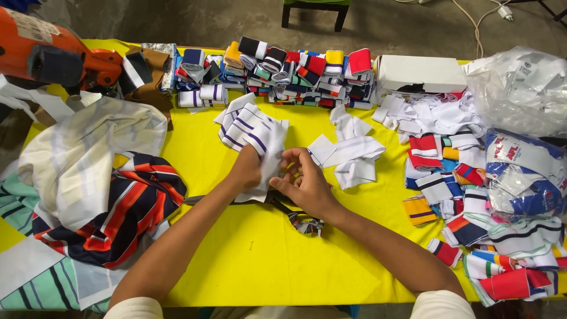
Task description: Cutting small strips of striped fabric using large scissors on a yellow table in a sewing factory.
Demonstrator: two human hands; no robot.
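Both my hands meet at the middle of the yellow table [248, 254]. My left hand [247, 168] grips a bunch of white knit collar pieces with purple stripes [254, 133], which fan out toward the back. My right hand [304, 180] pinches the lower edge of the same white bunch from the right. Under my hands lies a dark striped strip [301, 221], partly hidden by my right wrist.
Rows of folded striped collars [283, 71] line the back edge. White fabric pieces [351, 153] lie right of my hands. Piles of coloured collars [472, 224] and plastic bags [520, 88] fill the right side. Striped cloth [112, 207] and an orange machine [53, 53] sit left. A white box [419, 72] stands behind.
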